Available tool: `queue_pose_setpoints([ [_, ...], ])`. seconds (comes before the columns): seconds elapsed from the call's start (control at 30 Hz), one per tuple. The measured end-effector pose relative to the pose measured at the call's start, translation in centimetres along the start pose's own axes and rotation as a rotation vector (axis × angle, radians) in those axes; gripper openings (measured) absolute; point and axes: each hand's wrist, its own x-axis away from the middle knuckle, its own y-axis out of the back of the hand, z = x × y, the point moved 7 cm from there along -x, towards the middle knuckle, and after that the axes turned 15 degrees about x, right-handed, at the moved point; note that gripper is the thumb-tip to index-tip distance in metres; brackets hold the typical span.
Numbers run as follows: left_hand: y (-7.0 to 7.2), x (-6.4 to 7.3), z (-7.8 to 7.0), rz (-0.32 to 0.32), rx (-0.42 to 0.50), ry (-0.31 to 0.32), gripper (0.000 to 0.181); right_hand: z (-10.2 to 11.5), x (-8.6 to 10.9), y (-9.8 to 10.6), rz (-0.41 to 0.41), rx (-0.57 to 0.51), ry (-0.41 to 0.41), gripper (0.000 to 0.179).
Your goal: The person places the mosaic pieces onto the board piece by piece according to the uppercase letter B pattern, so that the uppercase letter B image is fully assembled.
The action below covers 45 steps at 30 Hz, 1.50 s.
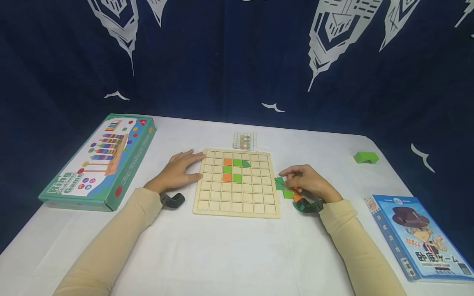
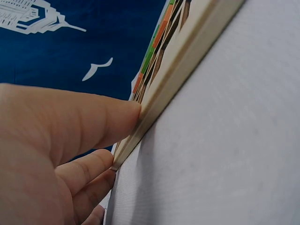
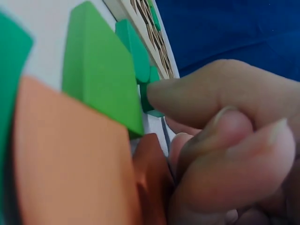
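Observation:
A pale wooden grid board [image 1: 237, 197] lies on the white table. Two orange squares [image 1: 227, 177], several light green squares [image 1: 237, 178] and one dark green rounded piece [image 1: 246, 164] sit in its cells. My left hand [image 1: 179, 170] touches the board's left edge with thumb and fingers spread; the left wrist view shows the thumb [image 2: 108, 117] against its side. Right of the board, my right hand [image 1: 305, 181] pinches a dark green piece [image 3: 151, 96] with the thumb in front; the other fingers are curled. Beside it lie another dark green piece [image 3: 133, 51], a light green square [image 3: 101, 70] and orange pieces [image 3: 75, 159].
Behind the board lies a small pattern card [image 1: 245, 141]. A green game box [image 1: 100, 160] stands at the left, and a blue box [image 1: 422, 238] at the right. A green arched block [image 1: 366, 157] rests near the far right corner. A dark curtain [image 1: 222, 61] hangs behind the table.

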Motion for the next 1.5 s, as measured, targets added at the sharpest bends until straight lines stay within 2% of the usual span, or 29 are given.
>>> queue_pose_setpoints([
  [0.2,0.0,0.1,-0.1,0.001,-0.003,-0.004,0.071,0.1,0.0,-0.1,-0.01,0.026,-0.003,0.044],
  [0.57,-0.1,-0.1,0.1,0.003,-0.008,-0.003,0.071,0.0,-0.1,0.1,-0.078,0.098,-0.018,0.037],
  [0.67,-0.1,-0.1,0.1,0.004,-0.008,-0.007,0.071,0.0,-0.1,0.3,-0.093,0.073,-0.029,0.038],
  [0.9,-0.1,-0.2,0.2,-0.002,-0.007,-0.014,0.071,0.2,0.2,0.7,-0.109,-0.082,-0.067,0.043],
  [1.2,-0.1,-0.2,0.2,0.0,-0.011,-0.019,0.07,0.9,0.4,0.8,-0.081,-0.241,-0.014,0.044],
  [1.5,-0.1,0.0,0.0,0.004,-0.012,-0.003,0.071,1.7,0.4,0.4,-0.046,-0.247,-0.025,0.036],
])
